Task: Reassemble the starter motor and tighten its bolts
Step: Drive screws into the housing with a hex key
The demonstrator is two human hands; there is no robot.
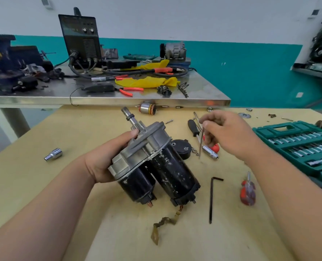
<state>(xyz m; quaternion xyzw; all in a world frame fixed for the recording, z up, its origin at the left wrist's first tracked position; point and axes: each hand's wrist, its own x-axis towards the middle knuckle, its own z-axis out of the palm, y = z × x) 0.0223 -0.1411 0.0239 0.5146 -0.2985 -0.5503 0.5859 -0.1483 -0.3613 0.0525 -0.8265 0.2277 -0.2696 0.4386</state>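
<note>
The starter motor (156, 166) looks heavy and rigid, cast metal and steel, with most of its weight in the two black cylinders. Those dusty painted cans would likely slide in a palm, so the ribbed grey housing at the shaft end is the better place to hold. The thin braided lead (164, 225) trailing from the lower end should be spared any pull. The left grip (103, 159) is wrapped around that grey housing, thumb near the shaft, holding the motor tilted over the desk (43, 185). I cannot tell whether the lower end touches the desk. The cylinders lie side by side, scuffed with pale flecks. The larger one's lower end looks uncovered, and a black cap (182, 147) lies just behind the motor. The right grip (230, 134) pinches a long thin bolt (201, 144) by its upper end, hanging just beside the motor. A hex key (211, 200) lies near.
</note>
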